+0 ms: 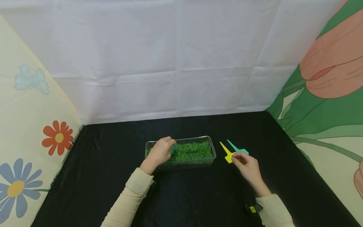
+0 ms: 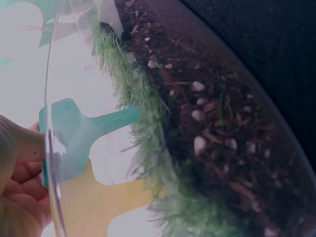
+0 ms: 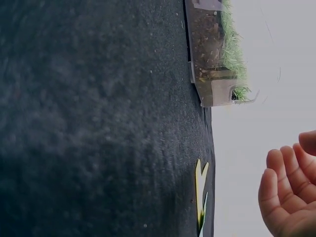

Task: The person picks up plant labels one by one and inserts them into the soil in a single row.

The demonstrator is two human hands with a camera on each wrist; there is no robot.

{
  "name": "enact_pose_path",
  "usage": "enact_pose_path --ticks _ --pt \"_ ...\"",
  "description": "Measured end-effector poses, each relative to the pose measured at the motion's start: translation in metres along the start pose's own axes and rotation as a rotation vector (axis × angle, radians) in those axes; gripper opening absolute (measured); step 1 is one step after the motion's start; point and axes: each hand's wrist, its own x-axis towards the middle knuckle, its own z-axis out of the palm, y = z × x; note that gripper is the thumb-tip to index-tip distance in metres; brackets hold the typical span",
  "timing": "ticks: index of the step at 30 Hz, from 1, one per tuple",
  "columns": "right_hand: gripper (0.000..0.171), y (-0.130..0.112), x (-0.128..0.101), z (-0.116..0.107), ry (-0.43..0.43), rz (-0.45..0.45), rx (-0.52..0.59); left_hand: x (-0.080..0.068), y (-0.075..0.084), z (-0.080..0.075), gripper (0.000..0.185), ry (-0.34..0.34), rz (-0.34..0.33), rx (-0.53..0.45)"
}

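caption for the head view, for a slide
Left hand pushes a teal plant label into a clear tray of grass; right hand rests by two labels.

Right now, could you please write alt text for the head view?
A left hand holds a teal plant tag over a clear tray of grass, while the right hand touches yellow and teal tags on black cloth.

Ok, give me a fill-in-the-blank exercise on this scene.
1. The left hand holds a teal plant label over the clear box filled with ____.
2. Beside the right hand, a teal label lies next to a ____ label.
3. The cloth under the box is ____.

Missing words: grass; yellow; black
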Motion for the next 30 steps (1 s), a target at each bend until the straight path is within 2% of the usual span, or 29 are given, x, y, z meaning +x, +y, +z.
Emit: enact_pose_path --ticks 17,30 --pt "0.006 0.0005 -0.0011 0.0029 -0.023 0.031 0.002 0.0 -0.0016 0.0034 0.019 -0.018 -0.012 -0.023" --pt "0.006 0.0027 -0.0022 0.0023 -0.021 0.022 0.014 0.0007 0.0005 0.0048 0.018 -0.038 -0.029 -0.019"
